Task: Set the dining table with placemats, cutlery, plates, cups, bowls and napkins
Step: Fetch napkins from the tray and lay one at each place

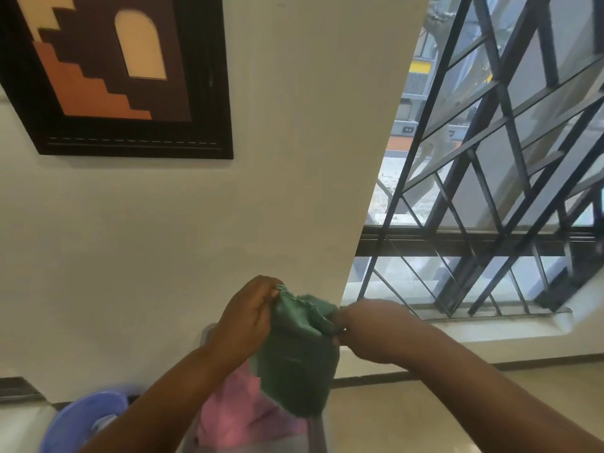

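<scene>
No writing can be read. At lower centre of the frame, one crumpled green cloth napkin (299, 351) hangs between two hands: the left hand (246, 317) pinches its gathered top edge with curled fingers, the right hand (366, 328) grips the other end. Below lie one pink cloth (235, 416) and one lilac plastic basin (83, 416).

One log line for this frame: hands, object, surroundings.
left hand: pinches green cloth | right hand: grips cloth | pink cloth below | table: unseen

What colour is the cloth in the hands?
Green cloth, seen in the head view.
</scene>
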